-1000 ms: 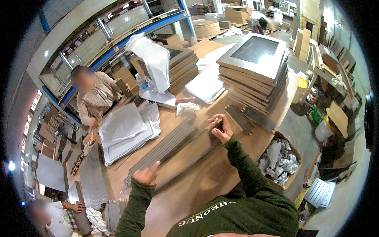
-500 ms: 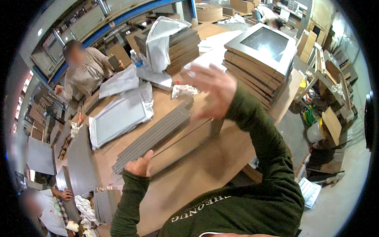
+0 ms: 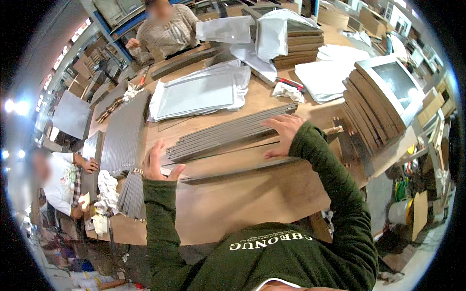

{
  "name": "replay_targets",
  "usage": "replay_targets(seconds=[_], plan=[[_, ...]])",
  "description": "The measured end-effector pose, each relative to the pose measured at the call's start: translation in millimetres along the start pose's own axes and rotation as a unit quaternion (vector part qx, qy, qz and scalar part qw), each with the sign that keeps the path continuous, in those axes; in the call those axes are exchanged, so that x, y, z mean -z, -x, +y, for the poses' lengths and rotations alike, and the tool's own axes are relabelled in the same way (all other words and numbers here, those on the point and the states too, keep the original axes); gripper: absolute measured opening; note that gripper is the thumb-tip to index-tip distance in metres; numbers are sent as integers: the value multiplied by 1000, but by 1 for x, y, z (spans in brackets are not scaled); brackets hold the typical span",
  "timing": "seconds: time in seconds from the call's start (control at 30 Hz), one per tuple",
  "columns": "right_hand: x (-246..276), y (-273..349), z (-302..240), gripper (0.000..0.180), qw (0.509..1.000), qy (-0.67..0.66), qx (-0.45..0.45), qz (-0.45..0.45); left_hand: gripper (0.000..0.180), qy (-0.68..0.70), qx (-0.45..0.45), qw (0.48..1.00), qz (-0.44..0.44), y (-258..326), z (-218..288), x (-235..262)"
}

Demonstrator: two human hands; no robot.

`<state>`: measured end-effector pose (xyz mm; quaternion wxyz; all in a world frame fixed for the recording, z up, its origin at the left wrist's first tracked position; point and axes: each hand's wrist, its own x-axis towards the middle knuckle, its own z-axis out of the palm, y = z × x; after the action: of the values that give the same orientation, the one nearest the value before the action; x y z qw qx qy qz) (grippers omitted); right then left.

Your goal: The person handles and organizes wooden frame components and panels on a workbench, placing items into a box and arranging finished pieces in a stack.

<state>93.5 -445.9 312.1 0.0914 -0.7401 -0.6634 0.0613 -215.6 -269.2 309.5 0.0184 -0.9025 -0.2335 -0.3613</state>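
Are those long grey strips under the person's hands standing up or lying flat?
Lying flat. The grey strips lie side by side on the table, with the left hand and right hand spread on them.

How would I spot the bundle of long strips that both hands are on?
On the big wooden table, look between the left hand and the right hand. The bundle of grey strips lies there aslant. Unlike the plastic-wrapped panel behind it, it is bare and narrow.

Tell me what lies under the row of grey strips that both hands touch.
The grey strips rest on a long brown board, on the wooden table. Anything directly beneath the strips is covered.
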Motion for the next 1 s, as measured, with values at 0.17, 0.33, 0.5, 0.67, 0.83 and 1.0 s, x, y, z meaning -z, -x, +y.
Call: replay_targets(seconds=[0.17,0.33,0.5,0.67,0.83,1.0], plan=[[-1,-9,0,83,997,26,-40,-62,74,-16,-45,998,-36,7,29,-15],[22,-5,-20,79,995,20,-47,-84,77,-35,-127,986,-100,-24,73,-54],[19,4,-11,70,996,-86,-11,-34,36,-26,-73,964,-253,-32,91,-73],[47,-21,23,70,984,-76,-123,-105,33,24,-85,975,-204,-30,92,-73],[129,-83,81,78,986,50,-149,-48,27,38,-79,975,-202,-33,87,-70],[110,-179,194,75,956,86,-263,100,23,57,-114,982,-138,-21,73,-93]])
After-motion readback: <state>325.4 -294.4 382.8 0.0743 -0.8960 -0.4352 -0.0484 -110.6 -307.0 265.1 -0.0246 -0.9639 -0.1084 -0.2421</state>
